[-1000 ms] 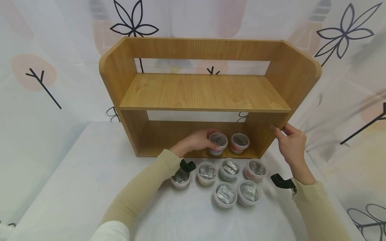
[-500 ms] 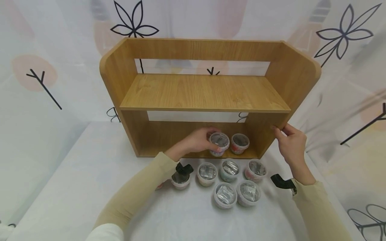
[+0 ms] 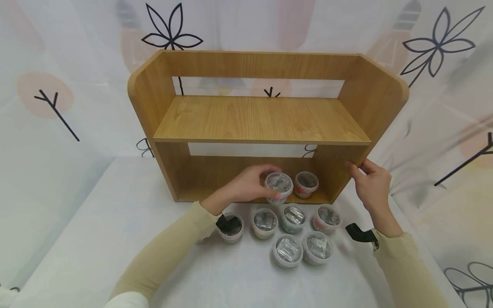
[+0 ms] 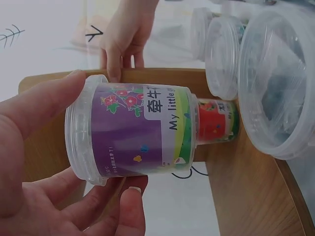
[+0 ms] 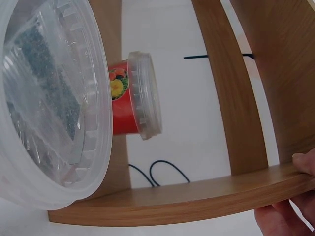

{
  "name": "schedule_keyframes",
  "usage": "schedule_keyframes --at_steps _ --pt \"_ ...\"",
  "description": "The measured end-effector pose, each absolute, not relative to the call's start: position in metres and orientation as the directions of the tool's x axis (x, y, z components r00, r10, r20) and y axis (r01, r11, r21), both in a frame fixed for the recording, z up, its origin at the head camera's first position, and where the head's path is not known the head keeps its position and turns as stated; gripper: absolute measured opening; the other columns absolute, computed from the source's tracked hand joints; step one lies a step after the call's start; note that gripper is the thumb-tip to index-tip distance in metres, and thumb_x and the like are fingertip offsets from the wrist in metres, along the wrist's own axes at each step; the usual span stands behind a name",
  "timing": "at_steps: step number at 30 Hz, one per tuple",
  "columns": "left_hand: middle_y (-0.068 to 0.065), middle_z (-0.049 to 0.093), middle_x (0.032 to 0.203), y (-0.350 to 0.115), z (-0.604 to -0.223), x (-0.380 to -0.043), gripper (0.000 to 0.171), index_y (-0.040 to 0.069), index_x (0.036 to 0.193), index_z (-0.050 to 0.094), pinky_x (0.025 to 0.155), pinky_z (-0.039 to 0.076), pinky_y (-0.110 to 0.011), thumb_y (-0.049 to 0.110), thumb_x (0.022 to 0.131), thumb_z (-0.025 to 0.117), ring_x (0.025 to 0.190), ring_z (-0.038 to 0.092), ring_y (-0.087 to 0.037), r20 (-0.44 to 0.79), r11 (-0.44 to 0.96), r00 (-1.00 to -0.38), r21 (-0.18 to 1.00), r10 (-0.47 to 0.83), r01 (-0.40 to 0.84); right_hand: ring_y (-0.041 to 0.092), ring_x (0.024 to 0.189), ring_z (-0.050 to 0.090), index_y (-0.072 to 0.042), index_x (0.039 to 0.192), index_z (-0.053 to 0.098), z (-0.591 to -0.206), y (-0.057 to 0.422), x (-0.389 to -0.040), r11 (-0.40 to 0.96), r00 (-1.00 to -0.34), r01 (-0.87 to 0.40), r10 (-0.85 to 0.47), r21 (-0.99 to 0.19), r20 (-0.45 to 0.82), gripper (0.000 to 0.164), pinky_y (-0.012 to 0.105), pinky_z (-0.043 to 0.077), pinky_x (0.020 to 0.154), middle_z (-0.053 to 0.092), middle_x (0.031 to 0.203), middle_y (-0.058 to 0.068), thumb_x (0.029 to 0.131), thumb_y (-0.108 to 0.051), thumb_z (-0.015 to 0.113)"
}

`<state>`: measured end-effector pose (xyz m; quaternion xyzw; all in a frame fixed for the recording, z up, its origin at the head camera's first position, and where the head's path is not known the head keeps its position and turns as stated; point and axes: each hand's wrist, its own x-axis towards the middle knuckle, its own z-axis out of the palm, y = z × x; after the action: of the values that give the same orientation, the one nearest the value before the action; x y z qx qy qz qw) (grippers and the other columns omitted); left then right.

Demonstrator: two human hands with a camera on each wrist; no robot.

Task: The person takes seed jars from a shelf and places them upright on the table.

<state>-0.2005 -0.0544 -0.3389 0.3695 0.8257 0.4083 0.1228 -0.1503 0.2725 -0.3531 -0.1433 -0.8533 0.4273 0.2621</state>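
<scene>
My left hand (image 3: 252, 184) holds a small lidded plastic cup (image 4: 128, 130) by its lid end, thumb on one side and fingers on the other. Its label is purple with printed flowers. In the head view this cup is over the front edge of the lower shelf board, beside a red-labelled cup (image 3: 306, 184) standing on that board. My right hand (image 3: 371, 186) grips the edge of the right side panel (image 5: 187, 199) of the wooden shelf (image 3: 262, 119), thumb on one face and fingers on the other.
Several more lidded cups, among them a clear-lidded cup (image 3: 287, 250) and a pink one (image 3: 326, 217), stand on the white-covered table (image 3: 96, 239) in front of the shelf. Some are partly hidden by the left wrist strap (image 3: 229, 224). Patterned cloth (image 3: 92, 42) hangs behind.
The purple-labelled cup has risen slightly and come toward the front of the lower board in my left hand. My left forearm has shifted left and nearer. The right hand keeps its place.
</scene>
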Motion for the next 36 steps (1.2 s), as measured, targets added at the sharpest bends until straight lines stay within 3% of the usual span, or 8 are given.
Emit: schedule_keyframes --at_steps 10,17,20,28,36 --pt "0.0 0.061 0.132 -0.067 -0.335 -0.184 0.07 0.011 0.139 0.056 0.101 0.046 -0.039 0.032 0.079 0.085 0.114 0.056 -0.014 0.123 0.386 -0.692 0.754 0.712 0.532 0.027 0.127 0.056 -0.004 0.129 0.067 -0.353 0.272 -0.15 0.59 -0.82 0.023 0.473 -0.807 0.322 0.046 0.052 0.047 0.101 0.066 0.127 0.014 0.097 -0.036 0.062" --pt "0.004 0.06 0.13 -0.077 -0.337 -0.174 0.07 0.014 0.14 0.055 0.08 0.052 -0.029 0.032 0.079 0.085 0.101 0.055 -0.012 0.123 0.377 -0.692 0.764 0.711 0.524 0.026 0.125 0.058 -0.004 0.128 0.067 -0.355 0.273 -0.151 0.597 -0.813 0.016 0.474 -0.802 0.337 0.045 0.051 0.048 0.1 0.067 0.125 0.014 0.097 -0.036 0.063" --pt "0.004 0.059 0.132 -0.081 -0.338 -0.171 0.071 0.013 0.14 0.055 0.078 0.052 -0.028 0.033 0.079 0.085 0.1 0.055 -0.013 0.12 0.376 -0.691 0.767 0.713 0.52 0.026 0.125 0.058 -0.004 0.128 0.068 -0.355 0.273 -0.151 0.6 -0.813 0.014 0.472 -0.8 0.34 0.045 0.051 0.048 0.1 0.067 0.125 0.013 0.096 -0.037 0.063" --pt "0.004 0.058 0.134 -0.092 -0.339 -0.162 0.069 0.014 0.14 0.055 0.084 0.054 -0.031 0.035 0.08 0.084 0.107 0.055 -0.013 0.119 0.368 -0.689 0.773 0.715 0.516 0.026 0.125 0.058 -0.004 0.127 0.068 -0.355 0.273 -0.151 0.598 -0.813 0.015 0.474 -0.801 0.339 0.046 0.051 0.048 0.099 0.067 0.125 0.013 0.096 -0.038 0.063" --pt "0.006 0.058 0.131 -0.103 -0.342 -0.151 0.069 0.017 0.139 0.055 0.089 0.054 -0.038 0.037 0.08 0.083 0.108 0.055 -0.014 0.07 0.41 -0.724 0.786 0.686 0.463 0.027 0.124 0.059 -0.004 0.126 0.069 -0.354 0.272 -0.152 0.599 -0.81 0.015 0.477 -0.801 0.341 0.045 0.051 0.049 0.098 0.068 0.123 0.014 0.096 -0.038 0.064"
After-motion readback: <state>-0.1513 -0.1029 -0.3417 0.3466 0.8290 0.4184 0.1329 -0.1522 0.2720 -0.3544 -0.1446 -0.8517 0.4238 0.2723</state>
